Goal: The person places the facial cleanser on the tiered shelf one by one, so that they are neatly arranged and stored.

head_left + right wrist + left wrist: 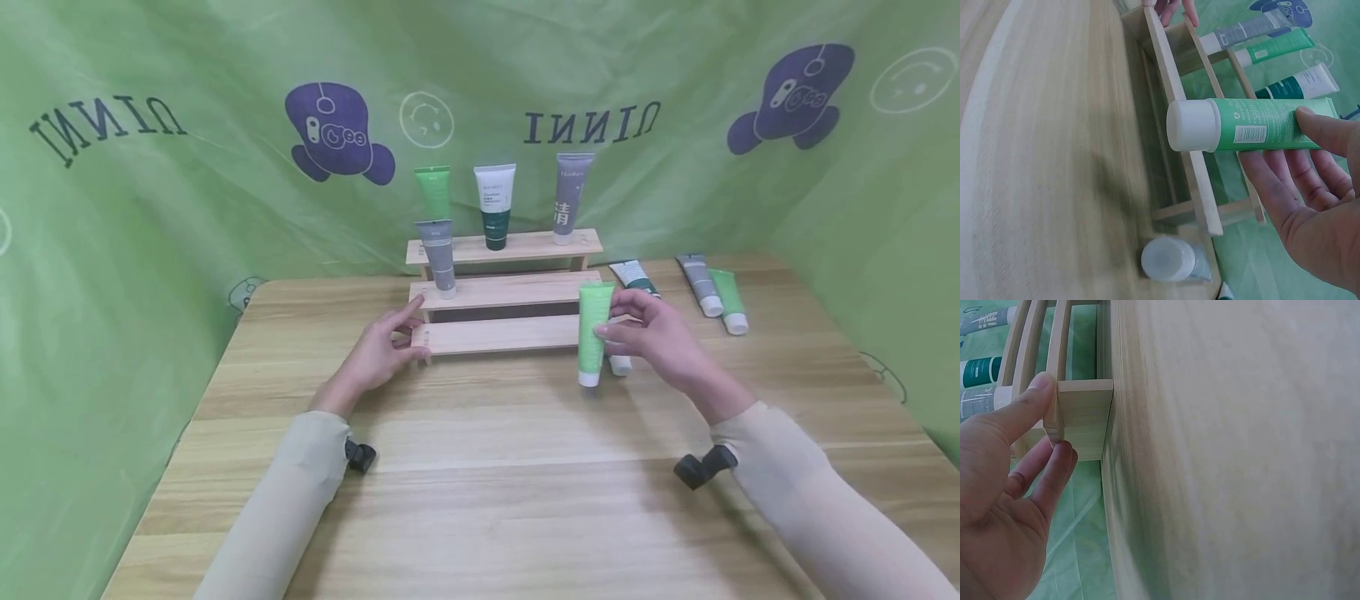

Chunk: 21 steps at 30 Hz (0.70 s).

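Green tube point(595, 333) is hanging cap-down near the right end of the wooden rack point(517, 291); I'm remotely pinching it with the right hand point(658, 335) while the left hand point(377, 352) is gripping the lowest shelf point(502, 335).

Wood-grain table point(480, 508) — tiered wooden rack point(498, 335), tubes point(699, 285) lying beside it

We are holding a green tube point(595, 332) nearly upright, white cap point(588, 379) down, between the thumb and fingers of the right hand point(658, 337). With the left hand point(377, 354), we are pinching a pale, three-step wooden rack point(517, 289), its lowest step point(498, 335) stretching rightward from those fingertips.
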### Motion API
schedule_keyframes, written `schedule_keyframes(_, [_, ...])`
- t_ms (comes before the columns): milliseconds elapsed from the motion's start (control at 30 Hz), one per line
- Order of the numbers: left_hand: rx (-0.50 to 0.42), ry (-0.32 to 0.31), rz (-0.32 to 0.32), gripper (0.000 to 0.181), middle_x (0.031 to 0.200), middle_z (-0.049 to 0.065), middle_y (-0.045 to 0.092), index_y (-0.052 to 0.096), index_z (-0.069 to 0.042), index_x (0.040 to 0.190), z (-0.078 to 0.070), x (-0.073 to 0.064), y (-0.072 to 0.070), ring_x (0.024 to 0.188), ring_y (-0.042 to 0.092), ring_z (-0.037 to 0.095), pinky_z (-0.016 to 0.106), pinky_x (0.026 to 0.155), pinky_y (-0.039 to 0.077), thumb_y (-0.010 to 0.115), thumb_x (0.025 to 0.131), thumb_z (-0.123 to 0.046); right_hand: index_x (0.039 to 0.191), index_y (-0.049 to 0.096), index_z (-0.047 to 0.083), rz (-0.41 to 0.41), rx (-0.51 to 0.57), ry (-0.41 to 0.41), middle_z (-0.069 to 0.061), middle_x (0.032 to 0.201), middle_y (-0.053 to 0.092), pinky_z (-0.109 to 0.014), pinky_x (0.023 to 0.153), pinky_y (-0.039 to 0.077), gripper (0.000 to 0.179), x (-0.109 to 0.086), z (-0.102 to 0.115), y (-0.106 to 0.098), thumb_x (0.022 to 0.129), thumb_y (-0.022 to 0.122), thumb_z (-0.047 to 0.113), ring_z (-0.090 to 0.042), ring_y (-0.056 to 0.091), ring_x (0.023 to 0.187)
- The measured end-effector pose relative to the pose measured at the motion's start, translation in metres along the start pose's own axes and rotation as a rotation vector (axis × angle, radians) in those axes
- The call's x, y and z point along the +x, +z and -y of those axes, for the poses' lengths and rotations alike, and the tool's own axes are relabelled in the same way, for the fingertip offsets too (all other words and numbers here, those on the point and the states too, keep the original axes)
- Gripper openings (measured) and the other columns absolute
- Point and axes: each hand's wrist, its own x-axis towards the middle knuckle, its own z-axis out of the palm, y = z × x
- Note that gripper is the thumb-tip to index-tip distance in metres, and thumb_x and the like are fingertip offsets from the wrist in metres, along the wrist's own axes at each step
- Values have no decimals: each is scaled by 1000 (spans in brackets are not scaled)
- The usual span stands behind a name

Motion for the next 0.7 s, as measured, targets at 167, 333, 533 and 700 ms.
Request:
schedule_keyframes(167, [-7,-2,0,95,126,14,60,35,-22,157,1,-1,0,116,56,28,27,100,54,85,78,-5,124,49,-3,0,11,-16,-7,109,60,-40,89,61,38,9,7,12,92,69,-2,-14,66,95])
schedule_keyframes(333, [-9,-8,2,95,127,14,60,35,-23,157,0,-2,0,117,56,29,26,100,53,85,79,-5,123,51,-4,0,36,-40,-10,110,63,-40,87,62,37,18,14,23,91,70,-3,-16,67,96])
schedule_keyframes(533, [-22,-12,6,94,128,15,60,34,-23,157,0,-1,0,118,55,29,26,101,53,84,79,-3,128,51,-3,-19,29,-44,-13,115,59,-38,88,61,42,32,23,35,92,71,1,-18,67,97])
schedule_keyframes(700, [-22,-11,4,94,129,15,59,35,-23,157,-1,-1,-1,118,55,29,25,100,53,84,79,-3,129,53,-2,-60,13,-46,-14,117,58,-37,89,61,42,43,32,47,91,72,1,-19,67,98])
